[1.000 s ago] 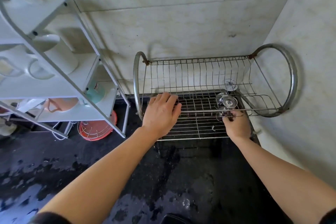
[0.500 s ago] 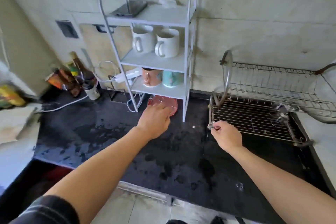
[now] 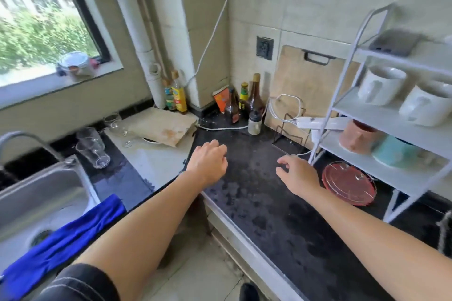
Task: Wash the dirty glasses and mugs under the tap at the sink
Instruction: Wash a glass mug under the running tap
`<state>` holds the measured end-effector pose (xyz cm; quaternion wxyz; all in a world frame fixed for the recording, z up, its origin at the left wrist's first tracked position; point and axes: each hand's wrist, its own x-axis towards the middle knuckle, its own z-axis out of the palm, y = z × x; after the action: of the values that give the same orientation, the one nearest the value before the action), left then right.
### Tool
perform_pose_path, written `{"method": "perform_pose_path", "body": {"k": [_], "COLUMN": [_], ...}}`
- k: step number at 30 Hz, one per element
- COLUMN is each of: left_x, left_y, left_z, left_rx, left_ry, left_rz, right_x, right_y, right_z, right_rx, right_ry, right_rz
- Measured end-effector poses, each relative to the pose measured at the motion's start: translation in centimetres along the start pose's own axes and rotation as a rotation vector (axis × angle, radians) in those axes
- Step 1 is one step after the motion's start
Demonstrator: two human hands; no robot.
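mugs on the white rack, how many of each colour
white mugs: 2
pink mug: 1
teal mug: 1
total: 4

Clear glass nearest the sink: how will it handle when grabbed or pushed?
Likely rigid and fragile: the glass has thin clear walls. Probably slippery, as the counter under it looks wet. Could tip if pushed: taller than wide.
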<state>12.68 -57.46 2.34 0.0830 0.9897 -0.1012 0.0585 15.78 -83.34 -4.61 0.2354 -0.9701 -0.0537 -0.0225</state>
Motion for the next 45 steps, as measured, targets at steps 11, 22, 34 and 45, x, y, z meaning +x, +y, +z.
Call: {"method": "perform_pose_path", "body": {"k": [11, 22, 34, 45], "left_x": [-0.8, -9.3, -14.4, -16.3], "left_y": [-22.5, -39.6, -50.5, -52.2], "left_z": [-0.4, 0.7, 2.6, 6.1], "left_rx": [-0.043, -0.146, -0.323, -0.416], "left_ry": [0.010, 0.005, -0.072, -0.121], "left_rz": [-0.520, -0.816, -0.915, -1.137], "right_x": [16.0, 18.6, 21.8, 25.8], "right_y": [-20.2, -40.3, -54.8, -55.7], "right_z": [13.6, 24.5, 32.1, 39.2], "right_rx": [0.011, -0.031, 0.019, 0.153], "right_ry": [-0.280, -0.511, -0.559, -0.718], "right_rz": [-0.299, -0.446, -0.306, -0.111]}}
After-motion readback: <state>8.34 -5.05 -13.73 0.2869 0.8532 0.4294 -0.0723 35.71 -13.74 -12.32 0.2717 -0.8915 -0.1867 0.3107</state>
